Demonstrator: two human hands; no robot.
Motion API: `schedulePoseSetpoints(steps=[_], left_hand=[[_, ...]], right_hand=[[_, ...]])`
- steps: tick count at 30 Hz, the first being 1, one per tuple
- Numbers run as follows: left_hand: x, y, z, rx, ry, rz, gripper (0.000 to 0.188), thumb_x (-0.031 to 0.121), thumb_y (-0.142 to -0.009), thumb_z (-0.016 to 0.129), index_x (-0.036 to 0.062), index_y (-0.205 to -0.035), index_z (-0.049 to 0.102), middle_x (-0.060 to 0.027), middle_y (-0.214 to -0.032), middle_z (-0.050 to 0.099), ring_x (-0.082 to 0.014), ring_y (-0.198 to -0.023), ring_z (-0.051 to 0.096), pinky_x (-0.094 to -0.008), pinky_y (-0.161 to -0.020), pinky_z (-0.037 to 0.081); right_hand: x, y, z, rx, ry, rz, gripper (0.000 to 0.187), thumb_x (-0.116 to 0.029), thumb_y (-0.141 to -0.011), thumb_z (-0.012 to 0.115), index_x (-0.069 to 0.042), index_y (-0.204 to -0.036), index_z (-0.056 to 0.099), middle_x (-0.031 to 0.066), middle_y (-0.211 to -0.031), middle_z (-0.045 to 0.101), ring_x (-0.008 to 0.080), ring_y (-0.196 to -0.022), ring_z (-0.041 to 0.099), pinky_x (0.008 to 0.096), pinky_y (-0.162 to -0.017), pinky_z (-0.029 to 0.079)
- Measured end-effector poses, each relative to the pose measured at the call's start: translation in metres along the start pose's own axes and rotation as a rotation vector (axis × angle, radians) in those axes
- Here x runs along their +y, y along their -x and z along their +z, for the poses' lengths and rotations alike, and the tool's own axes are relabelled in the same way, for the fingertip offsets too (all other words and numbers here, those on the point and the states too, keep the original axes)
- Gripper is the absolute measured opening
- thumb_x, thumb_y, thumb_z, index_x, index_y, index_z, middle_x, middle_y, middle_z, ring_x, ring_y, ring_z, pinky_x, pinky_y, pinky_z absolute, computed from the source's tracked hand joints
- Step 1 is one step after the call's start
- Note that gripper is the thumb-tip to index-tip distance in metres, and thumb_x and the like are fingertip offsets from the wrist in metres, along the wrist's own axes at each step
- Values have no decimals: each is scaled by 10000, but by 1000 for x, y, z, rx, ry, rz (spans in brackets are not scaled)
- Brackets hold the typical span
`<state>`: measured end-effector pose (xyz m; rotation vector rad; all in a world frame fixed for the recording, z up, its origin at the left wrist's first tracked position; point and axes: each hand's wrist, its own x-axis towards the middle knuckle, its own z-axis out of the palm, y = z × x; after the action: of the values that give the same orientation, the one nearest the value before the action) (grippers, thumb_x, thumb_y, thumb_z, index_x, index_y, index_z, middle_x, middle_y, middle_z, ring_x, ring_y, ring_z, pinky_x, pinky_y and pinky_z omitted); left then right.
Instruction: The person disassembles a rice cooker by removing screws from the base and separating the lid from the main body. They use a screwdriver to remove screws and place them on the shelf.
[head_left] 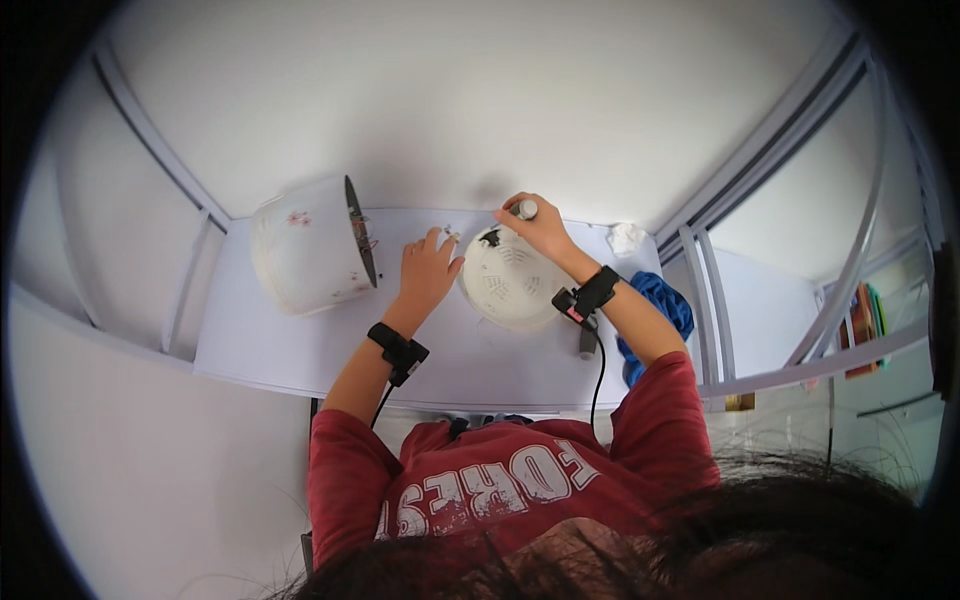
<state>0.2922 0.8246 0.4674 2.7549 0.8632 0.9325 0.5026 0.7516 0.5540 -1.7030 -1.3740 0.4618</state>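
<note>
My right hand (pixel 541 229) is closed around a grey cylinder with a pale round end (pixel 524 209), at the far edge of a white round basket (pixel 497 288). Slots pierce the basket's surface, and a dark patch (pixel 490 238) shows near its far side. To the left of the basket, my left hand (pixel 428 268) hovers over or rests on the table with fingers apart. Small dark and pale bits (pixel 449 233) lie by its fingertips. Black bands with cables circle both wrists.
A white floral-printed container (pixel 305 250) with a dark rim leans at the table's left. A grey stub (pixel 587 345) shows beside the basket. Blue crumpled fabric (pixel 662 305) and a white crumpled tissue (pixel 627 238) lie at the right. A metal frame (pixel 705 300) borders the white table (pixel 450 370).
</note>
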Motion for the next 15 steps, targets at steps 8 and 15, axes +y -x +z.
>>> schedulePoseSetpoints(steps=[8,15], left_hand=[[6,16,30,-231,209,-218,534,259,-829,667,51,-1285,483,-201,-1146,556,-343,-857,620,-438,-712,497],[-16,28,73,-363,470,-489,631,96,-855,559,43,-1406,257,-262,-930,640,-420,-867,640,-479,-778,509]], right_hand=[[20,81,19,50,134,-66,310,-81,-731,747,-66,-1020,636,96,-1072,575,261,-999,577,335,-887,473],[20,128,21,141,153,-72,355,-65,-738,735,-94,-1075,625,109,-1149,536,286,-1036,575,342,-891,481]])
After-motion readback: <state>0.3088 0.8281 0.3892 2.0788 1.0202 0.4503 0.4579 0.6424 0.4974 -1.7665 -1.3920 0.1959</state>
